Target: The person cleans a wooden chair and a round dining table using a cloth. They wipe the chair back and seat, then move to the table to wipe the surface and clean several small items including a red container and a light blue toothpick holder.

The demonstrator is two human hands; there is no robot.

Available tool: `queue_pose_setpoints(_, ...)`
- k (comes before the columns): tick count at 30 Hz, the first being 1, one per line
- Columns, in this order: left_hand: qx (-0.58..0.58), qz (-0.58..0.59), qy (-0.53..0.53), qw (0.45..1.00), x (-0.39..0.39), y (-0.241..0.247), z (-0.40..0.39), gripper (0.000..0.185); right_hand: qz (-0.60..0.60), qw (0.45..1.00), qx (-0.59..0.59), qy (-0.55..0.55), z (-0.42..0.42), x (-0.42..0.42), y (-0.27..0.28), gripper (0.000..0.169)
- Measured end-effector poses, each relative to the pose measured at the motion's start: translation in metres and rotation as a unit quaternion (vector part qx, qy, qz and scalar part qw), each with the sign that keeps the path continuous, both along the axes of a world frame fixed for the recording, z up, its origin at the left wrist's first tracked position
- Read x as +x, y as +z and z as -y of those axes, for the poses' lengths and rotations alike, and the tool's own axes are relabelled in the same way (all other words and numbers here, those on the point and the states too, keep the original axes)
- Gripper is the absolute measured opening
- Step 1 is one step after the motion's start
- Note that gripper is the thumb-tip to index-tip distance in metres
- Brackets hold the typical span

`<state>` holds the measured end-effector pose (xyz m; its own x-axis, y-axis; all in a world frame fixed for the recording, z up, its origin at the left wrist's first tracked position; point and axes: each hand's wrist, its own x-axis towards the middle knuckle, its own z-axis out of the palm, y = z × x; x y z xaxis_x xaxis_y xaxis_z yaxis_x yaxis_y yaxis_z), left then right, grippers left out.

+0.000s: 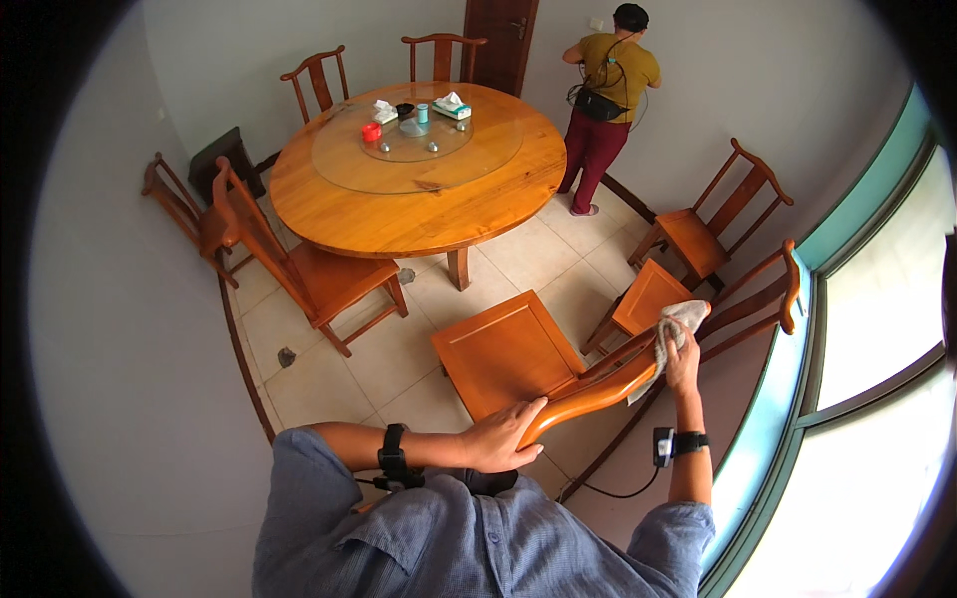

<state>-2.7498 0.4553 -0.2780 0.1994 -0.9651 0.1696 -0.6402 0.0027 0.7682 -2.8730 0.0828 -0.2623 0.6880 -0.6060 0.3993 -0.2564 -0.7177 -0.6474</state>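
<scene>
Directly before me stands a wooden chair, its square seat (510,351) to the left of its curved top rail (591,396). My left hand (502,437) grips the near end of that rail. At the rail's far end, my right hand (679,357) holds a grey-white cloth (668,333) wrapped over the wood. Part of the cloth hangs down beside the rail. Both wrists wear black straps with small devices, and a cable runs from the right one. The chair's back slats are partly hidden under the rail and cloth.
A round wooden table (478,217) bears a glass turntable, tissues and small items. Other wooden chairs stand around, including a left one (336,280) and two at right (691,239) (649,295). A person (617,75) stands by the back wall. A teal-framed window (804,404) borders the right.
</scene>
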Motion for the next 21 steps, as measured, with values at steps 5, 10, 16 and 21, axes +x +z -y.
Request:
queue_pose_setpoints(5,0.007,-0.006,-0.009,1.0,0.001,0.0,0.001,0.077,-0.002,0.982,-0.184,0.04,-0.065,0.005,0.018,0.026)
queue_pose_setpoints(10,-0.051,-0.004,0.002,0.999,0.0,-0.012,0.002,0.068,-0.039,0.958,-0.243,0.147,-0.14,0.01,0.024,0.039)
queue_pose_setpoints(16,-0.046,-0.072,0.035,0.996,-0.003,-0.02,-0.003,0.045,0.001,0.952,-0.237,0.194,-0.225,0.029,0.007,0.05)
queue_pose_setpoints(21,-0.046,-0.111,0.064,0.991,-0.004,0.001,-0.007,0.063,0.017,0.956,-0.23,0.182,-0.23,0.03,0.002,0.053)
